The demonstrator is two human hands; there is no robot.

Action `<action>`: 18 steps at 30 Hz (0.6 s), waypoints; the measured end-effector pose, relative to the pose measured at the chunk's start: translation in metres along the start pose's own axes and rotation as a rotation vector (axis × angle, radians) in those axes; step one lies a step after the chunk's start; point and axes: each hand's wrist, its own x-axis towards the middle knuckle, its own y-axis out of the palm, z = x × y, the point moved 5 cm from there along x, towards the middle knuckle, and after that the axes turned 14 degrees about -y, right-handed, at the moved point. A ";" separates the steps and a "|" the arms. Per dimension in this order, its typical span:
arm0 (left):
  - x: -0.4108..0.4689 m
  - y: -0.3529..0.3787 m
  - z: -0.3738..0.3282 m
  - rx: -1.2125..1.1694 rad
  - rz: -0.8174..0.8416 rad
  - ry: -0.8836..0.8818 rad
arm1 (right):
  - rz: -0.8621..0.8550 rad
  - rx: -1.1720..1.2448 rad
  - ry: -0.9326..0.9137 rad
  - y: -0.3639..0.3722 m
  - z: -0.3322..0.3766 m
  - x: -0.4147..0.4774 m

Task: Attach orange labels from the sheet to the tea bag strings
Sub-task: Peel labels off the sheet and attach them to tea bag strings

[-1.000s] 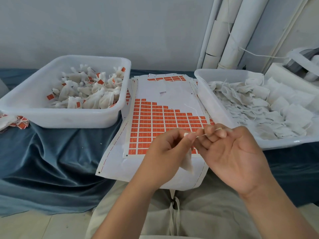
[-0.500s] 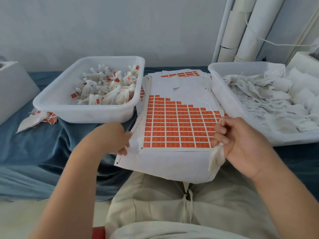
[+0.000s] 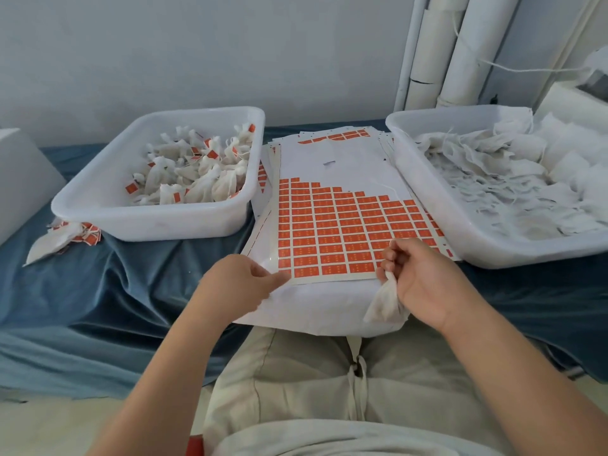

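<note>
Since half a sec ago, swings the left hand (image 3: pixel 240 284) in from the paper stack's outer left edge, now parked at 7 o'clock of the label sheet (image 3: pixel 345 232) with fingertips right on its near-left corner. Can't tell whether pinching that corner or just touching it. Keeps the right hand (image 3: pixel 424 281) at about 5 o'clock of the sheet, pretty much where it was, fingers curled and pinching the top of a white tea bag (image 3: pixel 385 304) that dangles over the front edge of the white paper. Can't make out the string from here. Still rows of orange labels on the near half of the sheet, far part peeled bare. Lies between two white tubs: left tub (image 3: pixel 154 225) at 10 o'clock with labelled bags inside, right tub (image 3: pixel 437 205) at 2 o'clock piled with plain white bags. Also a few tagged bags (image 3: pixel 56 238) spilled on the blue cloth (image 3: pixel 131 291) at 9 o'clock, just beside the left tub.
</note>
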 end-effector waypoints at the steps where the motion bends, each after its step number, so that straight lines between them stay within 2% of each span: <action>1: 0.000 -0.001 -0.002 0.081 -0.049 0.014 | -0.002 0.011 0.004 0.000 0.000 0.000; 5: 0.000 -0.003 -0.013 0.255 -0.196 0.048 | -0.030 0.076 0.018 -0.001 -0.001 -0.002; 7: 0.000 0.000 -0.020 0.238 -0.169 0.040 | -0.049 0.102 0.025 -0.001 -0.002 -0.002; 9: -0.001 0.005 -0.025 0.150 -0.068 0.012 | -0.054 0.104 0.018 -0.001 -0.001 -0.002; 11: -0.003 0.011 -0.027 -0.082 0.034 -0.005 | -0.050 0.091 0.010 -0.001 -0.001 -0.003; 14: -0.015 0.018 -0.022 -0.705 0.216 -0.039 | -0.060 0.109 0.018 -0.001 -0.001 -0.002; 16: -0.026 0.022 -0.023 -1.137 0.427 -0.047 | -0.074 0.152 0.035 0.000 0.000 -0.002; 18: -0.034 0.025 -0.026 -1.467 0.585 -0.066 | -0.080 0.227 0.043 0.000 0.007 -0.003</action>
